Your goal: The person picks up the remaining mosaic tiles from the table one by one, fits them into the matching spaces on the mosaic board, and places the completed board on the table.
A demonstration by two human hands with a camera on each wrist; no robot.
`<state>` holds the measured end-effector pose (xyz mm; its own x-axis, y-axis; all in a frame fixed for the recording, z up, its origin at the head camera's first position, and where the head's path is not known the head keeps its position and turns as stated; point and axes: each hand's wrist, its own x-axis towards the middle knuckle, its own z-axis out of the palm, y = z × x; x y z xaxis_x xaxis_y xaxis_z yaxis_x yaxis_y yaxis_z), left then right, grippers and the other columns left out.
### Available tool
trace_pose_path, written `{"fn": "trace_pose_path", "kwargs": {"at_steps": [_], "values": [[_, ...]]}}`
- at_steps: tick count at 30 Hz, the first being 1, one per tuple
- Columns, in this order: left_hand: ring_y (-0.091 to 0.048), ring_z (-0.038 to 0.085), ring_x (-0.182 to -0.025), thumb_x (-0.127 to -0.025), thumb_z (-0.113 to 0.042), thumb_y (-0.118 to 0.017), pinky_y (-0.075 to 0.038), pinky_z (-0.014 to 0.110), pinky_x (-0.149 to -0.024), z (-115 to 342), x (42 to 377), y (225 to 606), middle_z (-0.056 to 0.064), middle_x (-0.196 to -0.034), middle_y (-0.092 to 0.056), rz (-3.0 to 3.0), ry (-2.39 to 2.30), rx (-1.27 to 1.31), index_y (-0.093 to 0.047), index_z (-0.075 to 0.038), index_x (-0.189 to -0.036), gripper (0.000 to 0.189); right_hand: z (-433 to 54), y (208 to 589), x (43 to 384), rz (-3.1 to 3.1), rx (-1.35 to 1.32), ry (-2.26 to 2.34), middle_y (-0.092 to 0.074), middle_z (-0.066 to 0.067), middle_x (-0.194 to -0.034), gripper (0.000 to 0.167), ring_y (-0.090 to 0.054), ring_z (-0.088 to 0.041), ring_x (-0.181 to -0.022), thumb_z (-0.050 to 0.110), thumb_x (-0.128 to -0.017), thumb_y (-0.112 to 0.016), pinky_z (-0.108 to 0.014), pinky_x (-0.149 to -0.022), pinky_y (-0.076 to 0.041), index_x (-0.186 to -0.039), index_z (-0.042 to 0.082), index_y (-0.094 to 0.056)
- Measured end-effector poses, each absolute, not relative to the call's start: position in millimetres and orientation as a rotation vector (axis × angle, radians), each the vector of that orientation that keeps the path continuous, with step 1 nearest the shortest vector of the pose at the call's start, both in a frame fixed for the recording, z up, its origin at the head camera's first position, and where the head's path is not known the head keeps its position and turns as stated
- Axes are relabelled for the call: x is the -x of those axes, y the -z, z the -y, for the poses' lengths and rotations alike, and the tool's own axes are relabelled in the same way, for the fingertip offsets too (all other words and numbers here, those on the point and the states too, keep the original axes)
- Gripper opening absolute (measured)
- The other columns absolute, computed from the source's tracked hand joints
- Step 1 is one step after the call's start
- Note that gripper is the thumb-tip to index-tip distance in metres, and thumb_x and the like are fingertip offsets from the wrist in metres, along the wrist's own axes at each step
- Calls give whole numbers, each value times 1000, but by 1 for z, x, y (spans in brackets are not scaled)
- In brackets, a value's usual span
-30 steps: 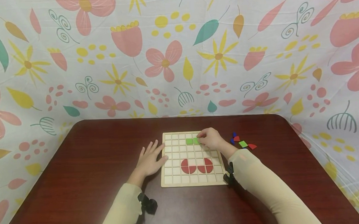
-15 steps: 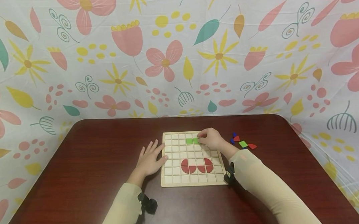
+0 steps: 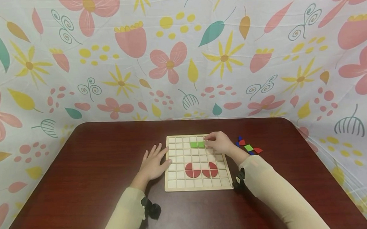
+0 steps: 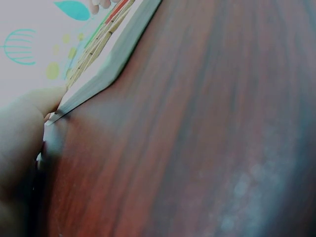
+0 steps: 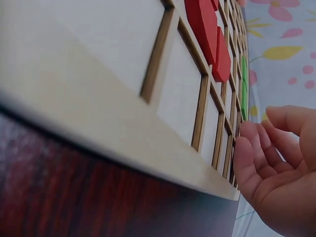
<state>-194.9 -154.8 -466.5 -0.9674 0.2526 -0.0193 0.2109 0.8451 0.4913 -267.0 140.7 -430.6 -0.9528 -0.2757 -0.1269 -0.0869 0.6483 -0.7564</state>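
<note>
A pale wooden grid board (image 3: 199,188) lies on the table, divided into square cells. Two green square tiles (image 3: 197,145) fill neighbouring cells near its far side. Red quarter-circle tiles form two partial discs, a left one (image 3: 189,170) and a right one (image 3: 213,169), nearer the front. With fingers spread, my left hand (image 3: 154,164) rests at the board's left edge, thumb on the rim. My right hand (image 3: 220,142) hovers at the board's far right, just right of the green tiles. In the right wrist view its loosely bent fingers (image 5: 247,163) show nothing between them.
Loose tiles lie on the dark red table (image 3: 81,173) right of the board: a green square (image 3: 249,148), red quarter circles (image 3: 258,150) and small blue pieces (image 3: 240,138). A flower-patterned cloth (image 3: 170,94) hangs behind the table.
My right hand has drawn slightly to the right, away from the right green tile, uncovering more of it. The left hand and the tiles stay in place.
</note>
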Motion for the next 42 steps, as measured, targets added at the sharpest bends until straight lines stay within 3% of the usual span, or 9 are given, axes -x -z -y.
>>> {"fn": "trace_pose_path", "kwargs": {"at_steps": [12, 21, 29, 34, 42], "values": [[-9, 30, -148, -95, -48, -45, -3, 58, -116, 155, 194, 466, 8, -159, -17, -2931, -766, -367, -32, -25, -149, 60, -155, 432, 262, -2596, 292, 1284, -61, -18, -120, 33, -66, -20, -82, 25, -91, -62, -32, -69, -57, -117, 6, -65], [-9, 29, -148, -95, -48, -45, -2, 58, -116, 155, 194, 466, 8, -159, -17, -2931, -762, -368, -31, -25, -149, 60, -165, 430, 255, -2624, 338, 1292, -61, -17, -121, 37, -62, -23, -77, 27, -90, -64, -31, -63, -53, -118, 4, -64], [-9, 30, -148, -95, -48, -45, -3, 58, -116, 155, 194, 467, 9, -159, -17, -2932, -769, -369, -31, -25, -149, 60, -174, 431, 250, -2603, 324, 1341, -61, -17, -121, 39, -64, -23, -83, 28, -89, -65, -35, -71, -57, -118, 3, -63], [-10, 31, -147, -95, -48, -45, -3, 59, -116, 155, 195, 468, 9, -158, -18, -2937, -772, -375, -32, -24, -149, 60, -179, 430, 247, -2645, 323, 1344, -65, -17, -115, 36, -64, -21, -79, 26, -89, -65, -34, -71, -57, -116, 2, -64], [-10, 30, -148, -95, -49, -45, -3, 58, -116, 154, 194, 467, 9, -158, -18, -2934, -768, -368, -32, -25, -149, 60, -190, 430, 242, -2667, 290, 1337, -68, -15, -105, 34, -65, -24, -86, 25, -90, -64, -35, -72, -57, -115, 2, -65]]}}
